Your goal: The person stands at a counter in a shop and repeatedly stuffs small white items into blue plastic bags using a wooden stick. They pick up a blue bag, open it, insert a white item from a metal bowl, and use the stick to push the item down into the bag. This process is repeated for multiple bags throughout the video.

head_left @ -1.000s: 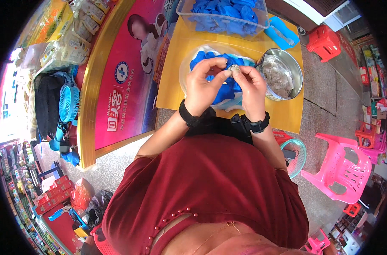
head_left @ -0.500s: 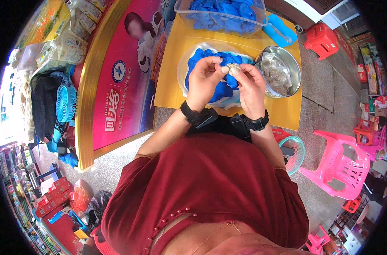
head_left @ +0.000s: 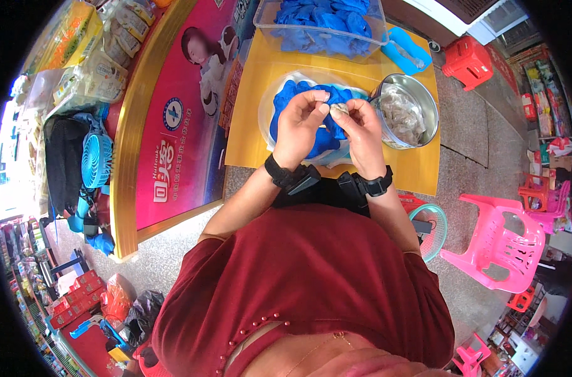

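Pinched between thumb and fingers of the right hand [head_left: 364,129], that's the firm grip here, and what it has is a small pale crumpled bundle [head_left: 340,108], right out at the tips! Left hand [head_left: 300,129] is up alongside, thumb and forefinger curled in toward it, tips just beside the bundle; whether they have a corner of it, can't tell from this angle. So look at the line-up: bundle to the right of the left thumb, to the left of the right knuckles, out beyond both wrists. Right hand is the nearer one, no contest! Long axis? Too small and too bunched to call. Below it sits the round bowl [head_left: 264,119], heaped with blue pieces [head_left: 286,103], and the bundle shows over the right half of that heap. Just beside the right hand, on its outer side, there's the open metal tin [head_left: 431,122] with clear plastic wads [head_left: 402,110] inside. All on the yellow table [head_left: 245,94], with the clear tub [head_left: 377,41] across at the far side
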`<state>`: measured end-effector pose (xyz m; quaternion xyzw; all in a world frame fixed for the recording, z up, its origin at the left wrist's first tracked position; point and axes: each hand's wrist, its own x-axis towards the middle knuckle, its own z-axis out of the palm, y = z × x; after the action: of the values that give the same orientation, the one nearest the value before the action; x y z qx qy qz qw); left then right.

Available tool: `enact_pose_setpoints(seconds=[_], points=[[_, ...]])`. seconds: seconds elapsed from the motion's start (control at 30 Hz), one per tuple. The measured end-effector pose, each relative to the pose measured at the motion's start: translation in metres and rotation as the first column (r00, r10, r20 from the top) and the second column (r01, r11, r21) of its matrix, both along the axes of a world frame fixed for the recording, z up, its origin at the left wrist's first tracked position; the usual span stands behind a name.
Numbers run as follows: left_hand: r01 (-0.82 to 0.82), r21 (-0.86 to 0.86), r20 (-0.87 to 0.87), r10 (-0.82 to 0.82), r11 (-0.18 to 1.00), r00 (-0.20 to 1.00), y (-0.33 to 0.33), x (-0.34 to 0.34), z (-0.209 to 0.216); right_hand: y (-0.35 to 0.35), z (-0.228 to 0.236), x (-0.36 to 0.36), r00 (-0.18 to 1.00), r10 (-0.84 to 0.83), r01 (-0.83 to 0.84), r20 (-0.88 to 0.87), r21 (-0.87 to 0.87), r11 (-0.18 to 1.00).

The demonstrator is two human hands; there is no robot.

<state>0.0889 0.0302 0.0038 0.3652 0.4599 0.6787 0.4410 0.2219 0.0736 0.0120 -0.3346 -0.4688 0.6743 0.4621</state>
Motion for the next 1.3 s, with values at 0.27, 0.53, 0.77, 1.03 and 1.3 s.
enact_pose_setpoints(seconds=[0.27, 0.53, 0.77, 1.03, 1.3], points=[[0.067, 0.010, -0.074, -0.066, 0.998, 0.995, -0.008, -0.006, 0.001, -0.001, 0.004, -0.001, 0.994, -0.024, 0.010, 0.108, 0.128, 0.992], [0.285, -0.029, -0.009, -0.286, 0.958, 0.958, -0.001, -0.024, 0.027, -0.006, 0.029, 0.007, 0.990, 0.134, -0.132, -0.048, 0.056, 0.990], [0.032, 0.220, 0.108, -0.057, 0.975, 0.993, -0.001, -0.005, 0.032, -0.019, 0.029, -0.005, 0.971, -0.126, 0.010, 0.202, 0.493, 0.870], [-0.091, 0.196, 0.336, 0.021, 0.976, 0.941, -0.005, 0.004, 0.049, -0.030, 0.036, -0.011, 0.879, -0.350, -0.107, 0.325, 0.847, 0.520], [0.029, 0.192, 0.231, -0.074, 0.981, 0.970, -0.013, 0.000, 0.053, -0.028, 0.044, 0.002, 0.892, -0.133, -0.225, 0.431, 0.682, 0.696]])
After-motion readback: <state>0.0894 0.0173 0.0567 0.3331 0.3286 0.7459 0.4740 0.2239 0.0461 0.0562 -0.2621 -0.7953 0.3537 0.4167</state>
